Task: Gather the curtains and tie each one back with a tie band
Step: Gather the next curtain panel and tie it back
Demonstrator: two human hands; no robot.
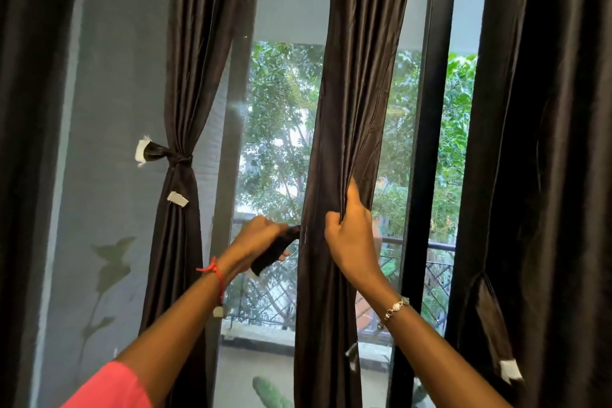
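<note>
Dark centre curtain (347, 109) was bunched tight in the grip of the right hand (351, 242), left hand (261, 238) clutched the tie band (276, 250) just beside it, and one slack finger while wrapping could spill those folds.

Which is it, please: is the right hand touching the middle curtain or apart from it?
Touching. The head view shows the right hand gripping the middle curtain, its fingers curled into the gathered folds with no gap.
</note>
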